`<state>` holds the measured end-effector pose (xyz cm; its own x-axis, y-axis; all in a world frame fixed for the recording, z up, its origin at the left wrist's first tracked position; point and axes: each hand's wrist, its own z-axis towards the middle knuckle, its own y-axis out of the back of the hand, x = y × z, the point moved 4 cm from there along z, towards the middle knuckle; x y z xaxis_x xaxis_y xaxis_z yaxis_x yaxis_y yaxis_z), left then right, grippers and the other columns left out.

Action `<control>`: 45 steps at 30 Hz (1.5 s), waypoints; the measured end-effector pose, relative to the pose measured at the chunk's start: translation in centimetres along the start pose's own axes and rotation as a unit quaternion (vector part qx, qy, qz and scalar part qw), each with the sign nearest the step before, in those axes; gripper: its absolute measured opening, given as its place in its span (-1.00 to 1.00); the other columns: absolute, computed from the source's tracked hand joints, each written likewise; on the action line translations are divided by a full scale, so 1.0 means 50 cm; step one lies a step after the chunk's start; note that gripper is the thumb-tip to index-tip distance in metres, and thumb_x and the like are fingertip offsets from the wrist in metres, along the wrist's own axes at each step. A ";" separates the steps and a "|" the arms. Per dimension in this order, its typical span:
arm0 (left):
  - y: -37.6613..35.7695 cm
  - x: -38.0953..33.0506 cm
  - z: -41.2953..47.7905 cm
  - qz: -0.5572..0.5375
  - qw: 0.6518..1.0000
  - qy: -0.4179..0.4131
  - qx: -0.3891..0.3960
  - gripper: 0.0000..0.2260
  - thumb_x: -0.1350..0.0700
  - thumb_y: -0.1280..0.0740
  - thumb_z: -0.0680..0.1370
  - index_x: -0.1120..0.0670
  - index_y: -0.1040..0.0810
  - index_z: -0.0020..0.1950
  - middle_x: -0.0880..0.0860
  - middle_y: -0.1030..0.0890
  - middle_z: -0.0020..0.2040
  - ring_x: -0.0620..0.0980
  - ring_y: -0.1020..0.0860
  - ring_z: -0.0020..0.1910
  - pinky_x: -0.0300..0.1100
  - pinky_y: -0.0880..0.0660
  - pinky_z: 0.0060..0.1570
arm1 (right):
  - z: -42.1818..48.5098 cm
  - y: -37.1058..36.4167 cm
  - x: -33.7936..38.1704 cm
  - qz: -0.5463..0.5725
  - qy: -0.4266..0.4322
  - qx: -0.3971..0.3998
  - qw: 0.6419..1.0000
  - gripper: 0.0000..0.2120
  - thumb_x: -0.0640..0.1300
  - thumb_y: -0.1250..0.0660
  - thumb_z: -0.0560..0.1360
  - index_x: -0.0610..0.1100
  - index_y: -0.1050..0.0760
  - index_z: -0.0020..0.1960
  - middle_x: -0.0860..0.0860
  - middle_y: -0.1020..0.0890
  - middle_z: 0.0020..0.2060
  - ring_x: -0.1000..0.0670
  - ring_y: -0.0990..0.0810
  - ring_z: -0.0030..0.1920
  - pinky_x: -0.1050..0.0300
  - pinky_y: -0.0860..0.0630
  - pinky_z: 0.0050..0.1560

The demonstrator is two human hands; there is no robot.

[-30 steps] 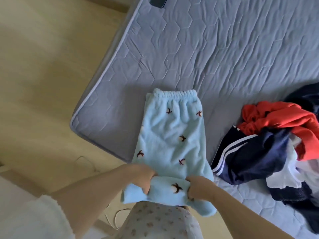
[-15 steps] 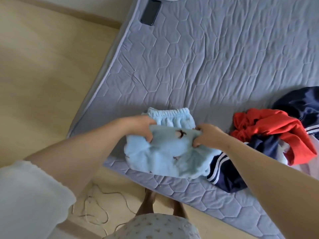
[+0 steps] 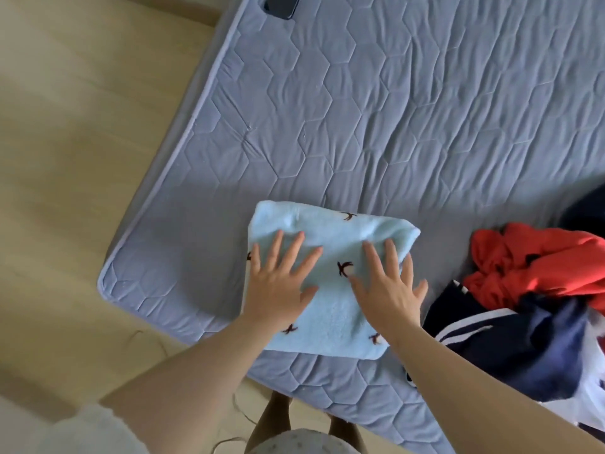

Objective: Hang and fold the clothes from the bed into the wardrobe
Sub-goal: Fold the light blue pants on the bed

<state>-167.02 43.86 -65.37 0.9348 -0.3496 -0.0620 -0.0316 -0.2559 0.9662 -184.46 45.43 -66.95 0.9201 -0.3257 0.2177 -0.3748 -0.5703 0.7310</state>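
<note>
Pressing flat: one folded pair of light-blue fleece trousers with small dark embroidered motifs, a roughly square bundle with no clear long axis, lying at the near-left corner of a grey-blue quilted mattress, its near edge just inside the mattress border. Left hand: fingers straight and spread wide, palm down on the bundle's left half, holding nothing. Right hand: likewise splayed, flat on the right half, outer fingers reaching the bundle's right edge. Bundle lies directly beneath both hands, neither nearer than the other; a lift probably calls for a hand slid under each side. Wardrobe not in view. To the right, near but apart: loose heap of red, navy and white garments, unfolded. Far edge of the mattress: one dark flat phone. Left: pale wooden floor.
</note>
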 end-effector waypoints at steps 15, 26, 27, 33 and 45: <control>-0.190 0.070 0.170 -0.133 0.989 0.027 0.063 -0.36 -0.34 -0.17 0.35 -0.25 -0.26 0.43 -0.04 -0.27 0.46 0.08 -0.11 0.49 0.23 -0.02 0.38 | 0.205 -0.134 -0.057 0.170 -0.006 0.054 0.984 -0.36 0.33 -0.03 0.47 0.29 0.15 0.47 0.21 0.13 0.51 -0.05 0.08 0.51 -0.15 0.00 0.45; -0.227 0.142 0.025 -0.690 0.603 0.387 0.106 -0.17 -0.05 -0.56 0.18 -0.15 -0.24 0.36 -0.09 -0.52 0.18 -0.12 -0.57 0.06 -0.19 -0.55 -0.15 | 0.069 -0.185 -0.132 0.594 -0.302 0.057 0.743 -0.33 0.28 -0.36 0.35 -0.05 -0.37 0.33 -0.05 -0.62 0.03 -0.10 -0.61 -0.03 0.03 -0.53 -0.10; -0.233 0.147 0.024 -0.700 0.576 0.398 0.140 -0.15 -0.06 -0.56 0.14 -0.12 -0.28 0.37 -0.04 -0.55 0.18 -0.05 -0.58 0.06 -0.12 -0.54 -0.13 | 0.070 -0.190 -0.133 0.611 -0.309 0.080 0.724 -0.26 0.31 -0.39 0.27 -0.03 -0.37 0.34 -0.06 -0.62 0.06 -0.12 -0.61 0.00 0.01 -0.54 -0.10; -0.220 0.172 -0.011 -0.678 0.509 0.434 0.305 -0.40 -0.11 -0.54 0.05 0.09 -0.60 0.02 0.12 -0.69 -0.08 0.09 -0.68 -0.16 -0.05 -0.53 -0.16 | 0.037 -0.204 -0.116 0.656 -0.279 0.252 0.654 -0.19 0.34 -0.48 -0.01 -0.03 -0.54 0.15 -0.11 -0.70 -0.04 -0.14 -0.69 -0.09 -0.02 -0.56 -0.17; 0.022 0.206 -0.168 -0.746 0.486 0.412 0.192 -0.67 -0.08 -0.43 0.27 0.05 -0.68 -0.04 0.14 -0.69 -0.07 0.13 -0.68 -0.18 -0.13 -0.59 -0.36 | -0.102 -0.049 0.025 0.666 -0.189 0.307 0.653 -0.45 0.25 -0.48 0.12 -0.10 -0.69 -0.04 -0.20 -0.67 0.00 -0.23 -0.67 -0.05 -0.07 -0.59 -0.14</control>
<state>-154.46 47.55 -62.87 -0.1634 0.9234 -0.3474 0.9837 0.1255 -0.1289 -181.82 50.27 -65.15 -0.3196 -0.9377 0.1361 -0.8954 0.2518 -0.3673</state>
